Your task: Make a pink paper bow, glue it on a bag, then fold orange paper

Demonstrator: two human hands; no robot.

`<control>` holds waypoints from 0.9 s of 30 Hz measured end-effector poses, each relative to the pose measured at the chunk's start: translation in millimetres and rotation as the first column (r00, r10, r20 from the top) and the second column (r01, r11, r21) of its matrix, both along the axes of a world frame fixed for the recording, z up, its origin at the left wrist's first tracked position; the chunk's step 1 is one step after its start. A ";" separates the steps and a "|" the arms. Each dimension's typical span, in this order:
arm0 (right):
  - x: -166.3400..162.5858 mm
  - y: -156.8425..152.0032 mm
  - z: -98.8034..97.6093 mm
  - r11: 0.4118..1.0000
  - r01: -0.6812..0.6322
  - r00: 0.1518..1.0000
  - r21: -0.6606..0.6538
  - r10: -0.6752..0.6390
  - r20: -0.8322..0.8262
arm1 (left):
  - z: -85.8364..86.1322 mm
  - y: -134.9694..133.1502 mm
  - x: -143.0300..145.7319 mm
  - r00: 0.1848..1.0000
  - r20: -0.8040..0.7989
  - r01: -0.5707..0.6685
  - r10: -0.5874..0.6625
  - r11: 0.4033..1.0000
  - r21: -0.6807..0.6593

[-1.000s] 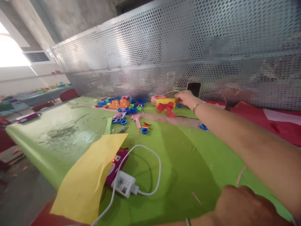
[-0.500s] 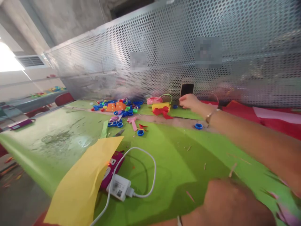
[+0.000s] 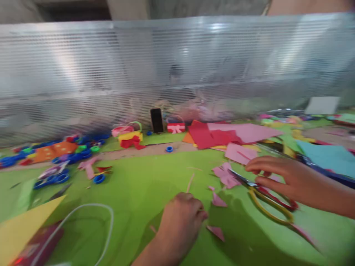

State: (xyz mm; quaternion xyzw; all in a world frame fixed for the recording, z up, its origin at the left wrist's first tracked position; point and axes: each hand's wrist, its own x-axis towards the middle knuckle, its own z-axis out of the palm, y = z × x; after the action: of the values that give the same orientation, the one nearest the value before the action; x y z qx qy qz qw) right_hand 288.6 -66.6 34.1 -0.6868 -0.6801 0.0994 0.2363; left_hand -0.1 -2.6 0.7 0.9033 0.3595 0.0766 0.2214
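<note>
Yellow-and-red-handled metal scissors [image 3: 253,187] are now within reach: the right hand [image 3: 283,175], fingers apart, has come from the black rectangular phone [image 3: 157,120]; the left hand [image 3: 181,221] is curled, one cannot tell on what.

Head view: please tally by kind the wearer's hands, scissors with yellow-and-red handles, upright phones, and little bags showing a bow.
Hands (left hand, right hand): 2
Yellow-and-red-handled scissors: 1
Upright phone: 1
Bow-fronted bags (yellow bag, red bag): 2
Total: 6

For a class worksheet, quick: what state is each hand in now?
Left hand: curled closed; whether it holds anything can't be told.
Right hand: open, at the scissors; contact unclear.
</note>
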 end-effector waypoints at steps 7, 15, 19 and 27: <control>26.4 -74.7 -55.6 0.972 0.232 0.973 0.035 -0.232 -0.003 | 1.7 -3.0 -5.3 0.991 -0.093 0.081 -0.096 0.984 -0.160; 9.2 -64.1 -66.5 0.971 0.234 0.970 -0.039 -0.231 0.069 | 0.6 -8.5 7.8 0.966 -0.256 0.021 -0.021 1.000 -0.002; 26.5 -83.0 -72.1 0.950 0.311 0.950 -0.024 -0.311 -0.015 | 3.4 -10.7 26.4 0.937 -0.317 0.134 -0.147 0.989 -0.062; 67.5 -112.2 -77.2 0.826 0.563 0.827 0.020 -0.563 -0.011 | -12.1 22.2 -12.0 0.924 -0.360 0.169 -0.125 0.981 0.092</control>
State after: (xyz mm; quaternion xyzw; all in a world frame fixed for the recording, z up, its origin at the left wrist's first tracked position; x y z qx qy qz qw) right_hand 356.1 -178.8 -43.2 -0.8537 -0.4484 0.0191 0.2643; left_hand -12.1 19.6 -11.4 0.9385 0.3192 -0.0818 0.1030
